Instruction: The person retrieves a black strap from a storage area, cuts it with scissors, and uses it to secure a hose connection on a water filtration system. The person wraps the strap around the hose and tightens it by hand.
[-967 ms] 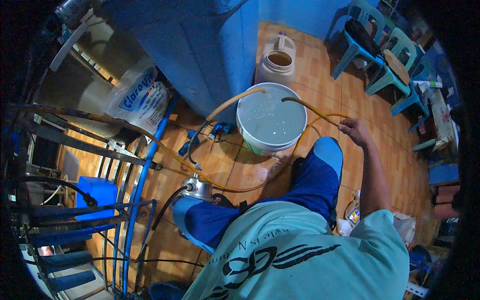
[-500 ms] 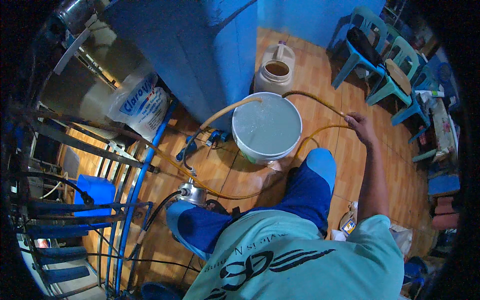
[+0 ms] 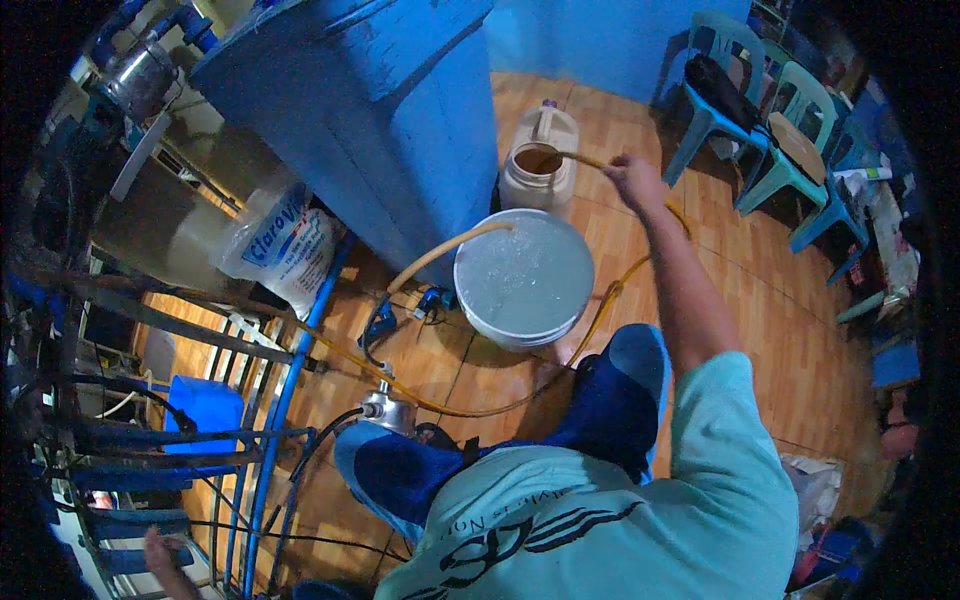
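My right hand (image 3: 637,182) is closed around a yellow-brown hose (image 3: 588,162). The hose end reaches into the wide mouth of a whitish plastic jug (image 3: 520,192), with the tip hidden inside. In front of the jug stands a white bucket (image 3: 494,337) of cloudy water (image 3: 522,280), its surface rippled. A second, tan hose (image 3: 440,240) arches over the bucket's left rim and ends at the water. By the lower left metal frame, my left hand (image 3: 168,562) appears partly, fingers apart and holding nothing visible.
Left of the bucket rises a large blue tank (image 3: 390,120). A small metal pump (image 3: 388,410) sits by my left knee, near a metal rack with blue pipe (image 3: 270,430). A white printed sack (image 3: 285,250) leans behind it. Plastic chairs (image 3: 725,100) line the right side.
My right hand has moved forward and left, carrying the yellow-brown hose end from the bucket's rim to the jug's mouth. My left hand has come into view at the lower left.
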Motion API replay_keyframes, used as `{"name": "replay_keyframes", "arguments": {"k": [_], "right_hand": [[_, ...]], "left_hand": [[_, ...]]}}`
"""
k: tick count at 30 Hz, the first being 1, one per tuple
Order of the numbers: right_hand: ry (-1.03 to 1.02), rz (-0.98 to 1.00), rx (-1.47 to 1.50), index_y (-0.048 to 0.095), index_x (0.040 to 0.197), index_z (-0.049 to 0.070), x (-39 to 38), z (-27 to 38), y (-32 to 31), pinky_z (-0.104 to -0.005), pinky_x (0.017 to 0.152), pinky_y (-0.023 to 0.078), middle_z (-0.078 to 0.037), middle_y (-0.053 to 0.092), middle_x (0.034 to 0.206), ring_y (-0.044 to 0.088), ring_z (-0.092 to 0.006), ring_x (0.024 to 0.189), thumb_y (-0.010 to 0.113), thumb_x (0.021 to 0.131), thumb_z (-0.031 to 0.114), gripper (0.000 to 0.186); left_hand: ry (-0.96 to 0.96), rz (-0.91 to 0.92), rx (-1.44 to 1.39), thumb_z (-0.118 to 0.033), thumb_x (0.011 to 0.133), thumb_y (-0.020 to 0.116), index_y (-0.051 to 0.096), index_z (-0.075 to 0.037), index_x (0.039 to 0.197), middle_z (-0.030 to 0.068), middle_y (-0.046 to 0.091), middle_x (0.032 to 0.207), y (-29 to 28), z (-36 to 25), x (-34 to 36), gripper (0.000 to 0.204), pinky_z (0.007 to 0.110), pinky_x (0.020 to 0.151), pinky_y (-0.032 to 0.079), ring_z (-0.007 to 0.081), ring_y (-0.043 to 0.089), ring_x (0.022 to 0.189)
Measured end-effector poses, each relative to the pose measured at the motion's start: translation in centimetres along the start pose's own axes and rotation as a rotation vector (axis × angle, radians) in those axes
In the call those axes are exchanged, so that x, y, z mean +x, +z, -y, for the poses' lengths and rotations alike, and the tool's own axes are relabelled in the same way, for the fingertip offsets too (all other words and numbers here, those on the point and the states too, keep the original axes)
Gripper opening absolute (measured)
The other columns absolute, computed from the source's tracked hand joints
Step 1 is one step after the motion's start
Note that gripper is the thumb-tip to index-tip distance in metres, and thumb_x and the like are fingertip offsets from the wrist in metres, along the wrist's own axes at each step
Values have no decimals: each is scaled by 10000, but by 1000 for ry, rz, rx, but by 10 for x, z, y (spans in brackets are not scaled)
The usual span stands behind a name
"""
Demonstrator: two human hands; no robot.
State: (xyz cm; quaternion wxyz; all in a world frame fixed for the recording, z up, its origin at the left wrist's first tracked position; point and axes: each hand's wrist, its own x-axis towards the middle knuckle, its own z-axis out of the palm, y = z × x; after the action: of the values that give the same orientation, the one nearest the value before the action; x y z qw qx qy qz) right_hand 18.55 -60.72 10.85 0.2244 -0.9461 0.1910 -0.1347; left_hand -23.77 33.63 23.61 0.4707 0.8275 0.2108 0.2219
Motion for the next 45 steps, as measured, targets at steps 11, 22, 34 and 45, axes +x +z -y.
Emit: {"name": "replay_keyframes", "arguments": {"k": [11, 22, 34, 45], "right_hand": [[-292, 145, -89, 629, 1183, 189, 54, 63, 127, -428, 892, 472, -149, 637, 1140, 612, -316, 1039, 627, 812, 391, 423], [-217, 148, 308, 641, 1163, 107, 126, 0, 119, -401, 877, 488, -167, 662, 1083, 636, -321, 999, 634, 838, 382, 426], [-257, 309, 212, 632, 1162, 81, 159, 18, 100, -416, 879, 483, -190, 653, 1085, 629, -356, 987, 602, 864, 324, 386], [475, 943, -92, 649, 1094, 48, -176, -172, -120, -438, 898, 471, -189, 623, 1144, 593, -352, 1051, 568, 854, 351, 395]], "left_hand": [[-246, 729, 266, -72, 792, 712, 588, -22, 1160, 57, 676, 944, 343, -96, -130, 391, 296, 830, 483, 132, 626, 911], [161, 943, 291, -2, 613, 777, 634, -57, 1101, 85, 687, 1010, 504, -171, 1, 511, 348, 878, 483, 232, 651, 944], [1228, 522, 319, -450, 771, 702, 608, -117, 1000, 112, 636, 1012, 594, -392, 60, 415, 451, 821, 457, 311, 608, 961], [1408, 311, 738, -395, 848, 638, 609, -156, 1192, 208, 391, 1428, 608, -507, 74, 420, 595, 1024, 291, 470, 323, 1301]]}}
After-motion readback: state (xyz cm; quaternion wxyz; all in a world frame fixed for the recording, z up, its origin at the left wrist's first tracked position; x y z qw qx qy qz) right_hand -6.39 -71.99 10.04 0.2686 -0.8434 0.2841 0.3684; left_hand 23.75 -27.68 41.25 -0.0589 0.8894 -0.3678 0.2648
